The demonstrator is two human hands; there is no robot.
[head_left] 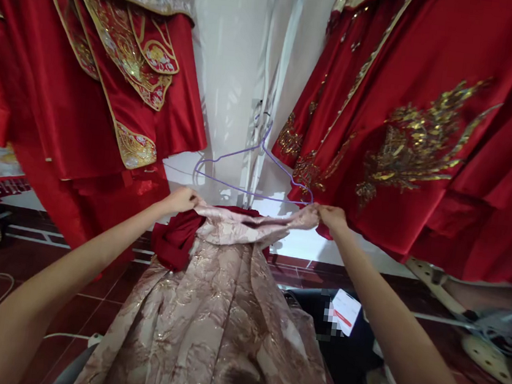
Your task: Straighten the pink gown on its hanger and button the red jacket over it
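A pale pink-gold brocade skirt point(205, 309) spreads toward me, its waistband stretched between both hands. My left hand point(184, 200) pinches the band's left end. At the other end, my right hand point(329, 217) grips a bunched corner of the same band. Just beyond the band hangs a thin purple wire hanger point(238, 186), its right end close to my right hand; whether the skirt is attached to it I cannot tell. Dark red cloth point(177, 238) shows behind and left of the waistband.
Red embroidered garments hang on the left point(120, 121) and right point(405, 141). White poles and a pale curtain point(229, 59) stand between them. A lit phone point(344, 312) lies on something dark at lower right. A cable point(66, 335) crosses the tiled floor at left.
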